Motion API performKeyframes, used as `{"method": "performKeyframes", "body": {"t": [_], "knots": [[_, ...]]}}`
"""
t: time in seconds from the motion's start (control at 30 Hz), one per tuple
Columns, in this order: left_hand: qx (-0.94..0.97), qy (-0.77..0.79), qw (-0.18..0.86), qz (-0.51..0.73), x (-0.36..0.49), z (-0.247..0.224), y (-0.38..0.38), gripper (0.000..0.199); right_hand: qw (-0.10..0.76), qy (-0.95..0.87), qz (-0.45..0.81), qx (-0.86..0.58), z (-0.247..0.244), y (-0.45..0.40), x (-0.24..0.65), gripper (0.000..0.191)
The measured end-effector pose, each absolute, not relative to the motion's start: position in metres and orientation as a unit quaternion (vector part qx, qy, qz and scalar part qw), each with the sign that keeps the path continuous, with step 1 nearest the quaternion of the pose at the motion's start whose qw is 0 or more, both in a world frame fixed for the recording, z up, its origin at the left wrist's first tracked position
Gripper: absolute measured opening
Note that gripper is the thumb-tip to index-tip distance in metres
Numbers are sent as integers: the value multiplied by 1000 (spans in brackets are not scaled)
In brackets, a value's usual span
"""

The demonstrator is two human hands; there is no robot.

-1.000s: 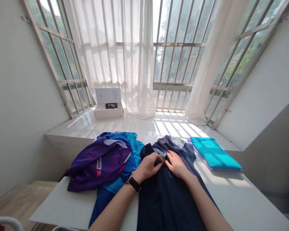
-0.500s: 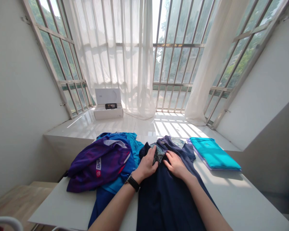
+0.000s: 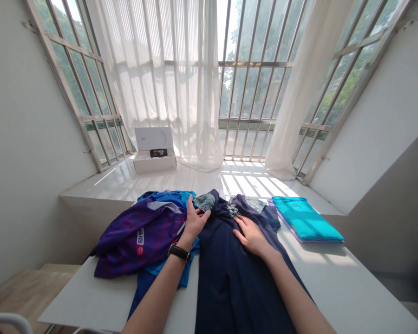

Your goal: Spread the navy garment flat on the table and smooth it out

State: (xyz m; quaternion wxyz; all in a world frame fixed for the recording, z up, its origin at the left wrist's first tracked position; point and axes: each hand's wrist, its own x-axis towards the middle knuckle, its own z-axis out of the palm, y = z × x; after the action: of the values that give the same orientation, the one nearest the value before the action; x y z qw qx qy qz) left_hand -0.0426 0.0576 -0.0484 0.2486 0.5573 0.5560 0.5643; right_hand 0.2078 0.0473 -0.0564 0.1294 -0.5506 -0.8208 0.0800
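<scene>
Looking down from head height, two bare forearms reach across a white table (image 3: 90, 297) toward a long navy garment (image 3: 230, 283) that lies flat down its middle. Its far end, at 12 o'clock, shows a patch of patterned grey-blue fabric (image 3: 205, 201) and a second, paler patch (image 3: 256, 204). The left hand (image 3: 195, 221) is open, palm down with fingers spread and gripping nothing, at the garment's left edge just beside the first patch. A black wristwatch (image 3: 179, 253) circles that wrist. The right hand (image 3: 252, 237) lies open and flat on the navy cloth, fingers pointing toward 10 o'clock, holding nothing. At 9 o'clock, a crumpled purple jersey (image 3: 139, 236) printed with white letters reading "BIG" sits on a bright blue garment (image 3: 167, 197), and this pile touches the navy garment. At 3 o'clock, a folded teal item in a clear sleeve (image 3: 306, 220) lies just beside it. Beyond the table at 11 o'clock, an open white box (image 3: 155, 162) holding a dark handheld device (image 3: 159, 153) stands on a glossy white ledge (image 3: 202, 178), before sheer white curtains (image 3: 167, 83) and barred windows (image 3: 257, 93).
</scene>
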Motion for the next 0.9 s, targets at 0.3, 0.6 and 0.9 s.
{"method": "performKeyframes", "body": {"t": [0.3, 0.6, 0.9], "knots": [[679, 619, 148, 365, -37, -44, 37, 77, 127, -817, 86, -556, -55, 46, 207, 55], [661, 640, 119, 372, -36, -34, 35, 56, 126, -819, 83, -553, -54, 46, 207, 55], [721, 640, 37, 264, -29, -26, 23, 30, 128, -817, 85, -555, -54, 45, 207, 55]]}}
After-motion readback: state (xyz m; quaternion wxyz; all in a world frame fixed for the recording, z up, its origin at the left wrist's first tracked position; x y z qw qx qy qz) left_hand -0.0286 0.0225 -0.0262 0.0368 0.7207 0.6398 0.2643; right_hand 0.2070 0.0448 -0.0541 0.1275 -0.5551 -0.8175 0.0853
